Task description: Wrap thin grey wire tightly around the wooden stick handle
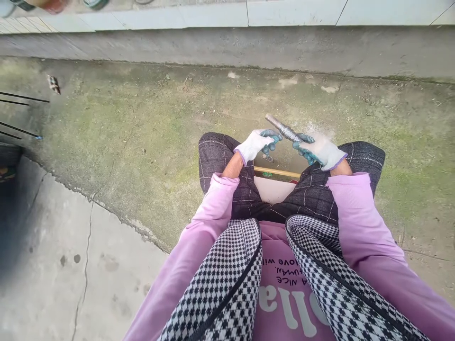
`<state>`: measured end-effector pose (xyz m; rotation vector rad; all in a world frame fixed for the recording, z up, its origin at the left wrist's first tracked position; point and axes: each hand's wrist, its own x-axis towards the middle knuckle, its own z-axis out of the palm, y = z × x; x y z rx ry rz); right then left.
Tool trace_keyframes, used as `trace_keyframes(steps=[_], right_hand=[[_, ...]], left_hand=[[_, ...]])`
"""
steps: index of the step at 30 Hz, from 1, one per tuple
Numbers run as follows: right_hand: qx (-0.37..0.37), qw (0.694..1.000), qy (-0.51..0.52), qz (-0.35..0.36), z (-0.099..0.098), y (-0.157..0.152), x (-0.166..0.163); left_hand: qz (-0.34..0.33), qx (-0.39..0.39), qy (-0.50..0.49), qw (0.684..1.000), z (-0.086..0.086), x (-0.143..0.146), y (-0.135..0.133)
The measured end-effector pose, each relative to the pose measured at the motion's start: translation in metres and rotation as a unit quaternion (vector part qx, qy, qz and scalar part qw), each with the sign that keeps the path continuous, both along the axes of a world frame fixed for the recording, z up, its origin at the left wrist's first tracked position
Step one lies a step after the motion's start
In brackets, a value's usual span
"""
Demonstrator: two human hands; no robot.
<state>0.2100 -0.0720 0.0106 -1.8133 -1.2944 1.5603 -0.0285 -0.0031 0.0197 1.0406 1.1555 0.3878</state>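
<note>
I see the rod (283, 128) held in the air over my knees, slanting from upper left down to the right. My right hand (322, 151) has its gloved fingers (303, 140) closed on the rod's lower end. My left hand (256, 144) is curled, fingertips (274, 138) against the rod's middle from below; I cannot tell whether they grip. A stick (277, 171) crosses between my knees.
</note>
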Motion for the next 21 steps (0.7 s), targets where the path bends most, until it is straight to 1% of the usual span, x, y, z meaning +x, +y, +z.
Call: trace_keyframes(steps=[2, 3, 6, 9, 12, 16, 18, 21], right_hand=[[-0.007, 0.995, 0.094, -0.042, 0.006, -0.005, 0.000], [-0.012, 0.991, 0.124, -0.047, 0.009, -0.007, 0.001], [-0.042, 0.981, 0.185, -0.030, 0.016, -0.010, 0.003], [-0.077, 0.974, 0.214, 0.001, 0.020, -0.012, 0.009], [-0.106, 0.972, 0.200, 0.060, 0.020, -0.012, 0.016], [-0.116, 0.973, 0.140, 0.142, 0.015, -0.012, 0.020], [-0.101, 0.976, 0.100, 0.165, 0.011, -0.012, 0.019], [-0.078, 0.976, 0.032, 0.202, 0.008, -0.012, 0.013]], left_hand=[[0.007, -0.007, -0.015, 1.000, 0.002, 0.000, 0.002], [0.012, -0.010, -0.016, 1.000, 0.001, 0.001, 0.003], [0.018, -0.008, -0.011, 1.000, -0.005, 0.003, 0.006], [0.007, 0.027, 0.029, 0.999, -0.007, 0.004, 0.009], [-0.025, 0.041, 0.056, 0.997, 0.002, -0.003, 0.012], [-0.069, 0.039, 0.035, 0.996, 0.018, -0.015, 0.011], [-0.089, 0.065, 0.063, 0.992, 0.019, -0.017, 0.009], [-0.104, 0.098, 0.118, 0.983, 0.011, -0.016, 0.007]])
